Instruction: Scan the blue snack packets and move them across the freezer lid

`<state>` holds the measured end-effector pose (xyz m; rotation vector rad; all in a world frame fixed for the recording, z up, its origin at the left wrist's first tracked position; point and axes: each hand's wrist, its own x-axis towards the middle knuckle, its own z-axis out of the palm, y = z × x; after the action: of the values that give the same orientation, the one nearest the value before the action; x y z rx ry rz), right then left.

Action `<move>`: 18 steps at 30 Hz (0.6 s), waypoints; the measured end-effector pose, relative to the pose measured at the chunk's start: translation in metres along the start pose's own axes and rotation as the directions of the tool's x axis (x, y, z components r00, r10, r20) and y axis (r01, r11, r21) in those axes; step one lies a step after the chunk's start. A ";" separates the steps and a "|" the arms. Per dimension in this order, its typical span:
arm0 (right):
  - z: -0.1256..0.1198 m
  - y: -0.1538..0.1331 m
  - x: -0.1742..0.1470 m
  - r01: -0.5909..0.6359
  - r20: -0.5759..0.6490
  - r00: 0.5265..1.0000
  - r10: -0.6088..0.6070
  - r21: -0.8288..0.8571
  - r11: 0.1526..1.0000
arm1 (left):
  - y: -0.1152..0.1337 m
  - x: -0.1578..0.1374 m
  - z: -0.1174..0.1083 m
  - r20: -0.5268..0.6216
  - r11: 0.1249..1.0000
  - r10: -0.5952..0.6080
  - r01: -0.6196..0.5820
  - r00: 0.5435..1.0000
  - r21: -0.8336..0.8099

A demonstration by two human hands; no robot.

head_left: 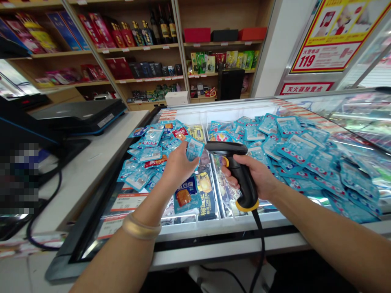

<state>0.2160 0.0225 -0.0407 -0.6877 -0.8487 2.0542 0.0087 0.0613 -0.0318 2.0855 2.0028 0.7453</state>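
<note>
My left hand (179,162) is closed on a small blue snack packet (194,149), its barcode side facing up. Wrapped round the handle of a black and yellow barcode scanner (244,175) is my right hand (259,173). The scanner's head points left at the packet, with a small gap between them. To the left lies a pile of blue packets (149,154), a few red ones among them. A larger heap of blue packets (297,148) spreads to the right. Below my left hand rests a blue packet with a brown snack picture (185,197).
Both piles lie on a glass-topped chest freezer (174,254) with packaged goods inside. A black scale (81,114) stands on the left counter (91,156). The scanner's cable (261,244) hangs over the front edge. Stocked shelves (140,49) line the back wall.
</note>
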 end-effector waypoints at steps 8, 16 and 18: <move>-0.001 -0.005 0.006 0.044 0.003 0.999 -0.044 0.042 0.998 | 0.002 0.003 -0.002 -0.001 0.893 -0.033 0.030 0.999 -0.448; -0.019 -0.053 -0.050 0.337 -0.136 0.935 -0.327 0.056 0.940 | 0.081 0.014 0.016 0.111 0.715 0.085 0.017 0.990 -0.699; -0.035 -0.067 -0.074 0.403 -0.216 0.897 -0.387 0.036 0.914 | 0.113 0.017 0.028 0.115 0.757 0.151 -0.040 0.982 -0.652</move>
<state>0.3115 0.0036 0.0006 -0.6112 -0.7151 1.6117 0.1216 0.0739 -0.0023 1.7525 1.2841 1.0625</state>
